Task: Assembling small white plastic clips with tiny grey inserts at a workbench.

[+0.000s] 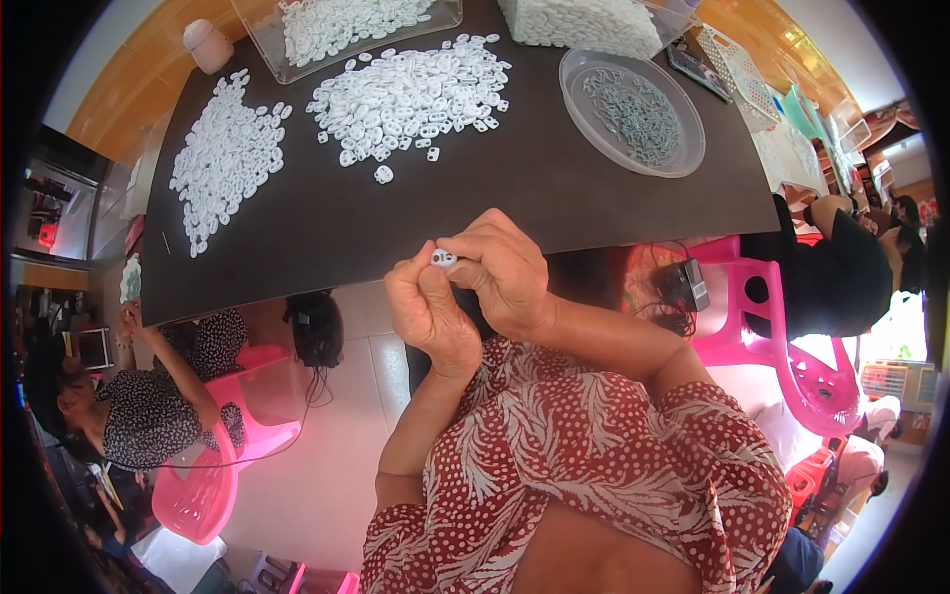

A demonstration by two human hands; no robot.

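Dark table [554,203] fills the upper middle of the head view. Along its left edge lies one white heap [226,153]; toward its far side, a bigger heap [416,94]; at its far right, a dish [690,129] of grey bits [633,114]. At the table's near edge, the left hand [431,309] and right hand [505,274] pinch one white piece [443,258] between bent fingers and thumbs; whether a grey bit is gripped too, I cannot tell. Best, I judge, to steady it firmly with the left, press squarely with the right thumb, and work over the table, catching drops.
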